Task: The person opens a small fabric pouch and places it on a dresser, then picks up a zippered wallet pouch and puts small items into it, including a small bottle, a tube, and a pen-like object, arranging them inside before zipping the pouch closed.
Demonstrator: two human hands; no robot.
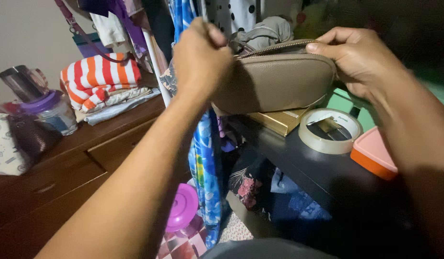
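While both hands hold it up between them, the pouch point(274, 81) hangs above the near edge of a dark shelf point(322, 175). It is a taupe, pebble-grained oval of soft leather or something like it, rounded along the bottom, with a gold metal zipper point(274, 48) running along its top edge. Whether anything is inside cannot be told.

At the pouch's left end the left hand point(200, 57) is curled into a loose fist, fingers pressed together and pinching at the zipper end; what exactly sits between the fingertips is hidden by the knuckles. At the other end the right hand point(358, 60) grips the top corner, thumb laid flat along the zipper edge and the other fingers wrapped behind the pouch.

Below the pouch, a flat gold box point(279, 121) lies on the shelf. Just beside it sits a wide ring of clear tape point(330, 130), glossy, with a white core. An orange plastic container with a pink lid point(375, 156), square with rounded corners, rests near the tape.

To the left stands a brown wooden dresser point(73, 163) with drawers. On top of it lies a stack of folded cloth, the uppermost piece a knit with orange and white stripes point(99, 76). Near it stands a clear jar with a purple lid point(51, 112). A blue patterned cloth point(205, 163) hangs down between dresser and shelf, and a round magenta lid point(182, 206) lies low beside it.
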